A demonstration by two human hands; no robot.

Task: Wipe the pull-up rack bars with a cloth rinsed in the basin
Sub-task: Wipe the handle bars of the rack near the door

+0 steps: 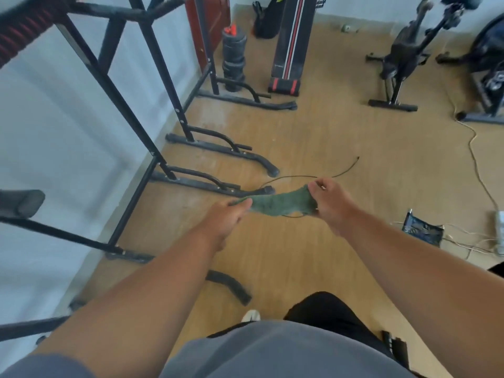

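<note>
Cloth (281,204) — green, stretched in mid-air above the wooden floor (341,148), pinched at one end by left hand (226,216), at the other by right hand (331,200); rack bars (152,64) seen left — untouched.

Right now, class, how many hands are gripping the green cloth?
2. The left hand pinches the cloth's left end and the right hand holds its right end, stretching it above the floor beside the rack. No basin is in view.

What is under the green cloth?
Wooden floor and a thin black cord, well below. The cloth hangs between both hands, hiding the floor directly beneath.
</note>
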